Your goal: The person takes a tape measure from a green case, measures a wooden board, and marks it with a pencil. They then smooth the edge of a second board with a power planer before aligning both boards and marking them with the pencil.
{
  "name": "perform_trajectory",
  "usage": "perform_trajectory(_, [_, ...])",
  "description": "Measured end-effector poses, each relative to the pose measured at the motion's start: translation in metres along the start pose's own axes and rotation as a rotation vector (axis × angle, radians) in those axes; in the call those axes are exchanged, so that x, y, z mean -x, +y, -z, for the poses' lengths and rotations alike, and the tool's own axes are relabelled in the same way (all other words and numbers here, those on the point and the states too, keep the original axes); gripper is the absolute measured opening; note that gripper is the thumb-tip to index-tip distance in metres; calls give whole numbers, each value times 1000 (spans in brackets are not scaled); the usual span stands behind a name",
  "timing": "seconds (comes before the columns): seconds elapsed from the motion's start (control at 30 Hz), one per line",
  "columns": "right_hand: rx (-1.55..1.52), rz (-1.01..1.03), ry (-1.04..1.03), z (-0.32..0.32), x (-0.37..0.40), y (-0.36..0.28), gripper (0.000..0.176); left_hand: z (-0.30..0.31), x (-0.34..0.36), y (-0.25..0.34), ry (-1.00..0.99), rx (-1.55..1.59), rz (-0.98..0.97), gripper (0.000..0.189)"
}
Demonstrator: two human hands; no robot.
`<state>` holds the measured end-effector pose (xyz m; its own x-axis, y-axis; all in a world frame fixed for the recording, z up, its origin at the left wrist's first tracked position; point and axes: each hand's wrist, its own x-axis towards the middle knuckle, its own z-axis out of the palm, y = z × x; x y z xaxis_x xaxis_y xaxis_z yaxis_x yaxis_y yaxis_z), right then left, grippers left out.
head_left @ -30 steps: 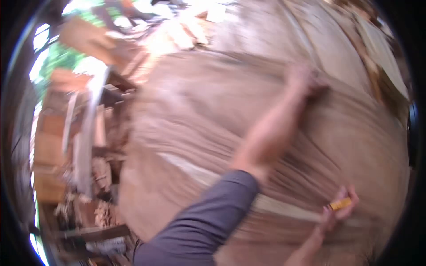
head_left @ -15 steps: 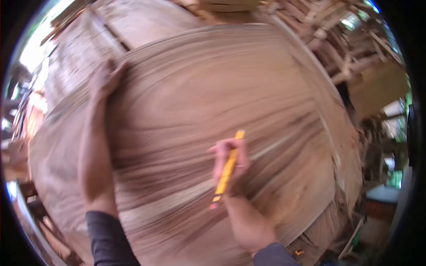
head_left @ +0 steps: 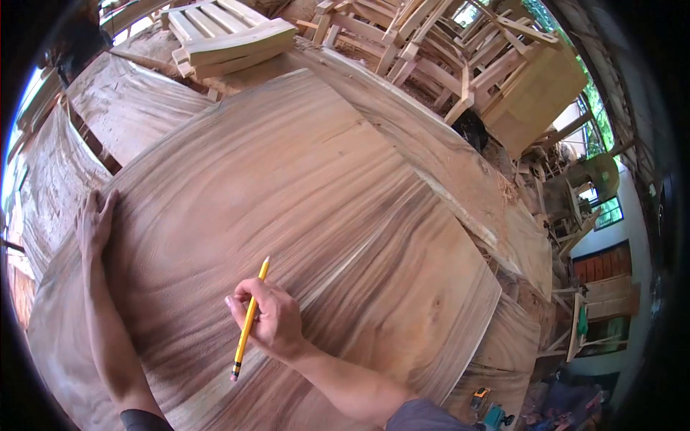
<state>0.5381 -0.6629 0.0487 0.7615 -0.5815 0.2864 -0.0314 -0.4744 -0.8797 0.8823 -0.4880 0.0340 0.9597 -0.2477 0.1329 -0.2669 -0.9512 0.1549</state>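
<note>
A yellow pencil [head_left: 249, 321] is held between the thumb and fingers of my right hand [head_left: 277, 316], its tip pointing up and away from me and its eraser end toward me. Beneath this hand spreads a large wooden slab [head_left: 302, 165] with dark wavy grain and a pale streak. At the slab's far left edge lies my left hand [head_left: 95, 221], fingers spread and holding nothing.
Stacked slatted wooden pieces [head_left: 233, 39] stand beyond the slab. Wooden frames [head_left: 424, 57] are piled at the back right beside a flat panel [head_left: 535, 97]. An orange and black tool [head_left: 480, 397] and a teal tool [head_left: 496, 416] lie at lower right.
The view has swung to the right, so both hands and the slab appear further left. The pencil is still in my right hand, and its tip now shows clearly.
</note>
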Motion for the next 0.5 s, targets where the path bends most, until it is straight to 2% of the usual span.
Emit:
perform_trajectory(0.17, [-4, 6, 4, -1, 1, 1, 14, 2, -2, -1, -38, 12, 23, 77])
perform_trajectory(0.47, [0, 29, 4, 0, 0, 3, 15, -17, -13, -23, -68, -75, -85, 75])
perform_trajectory(0.5, [-8, 48, 13, -1, -1, 4, 15, -24, -10, -27, -14, -68, -82, 74])
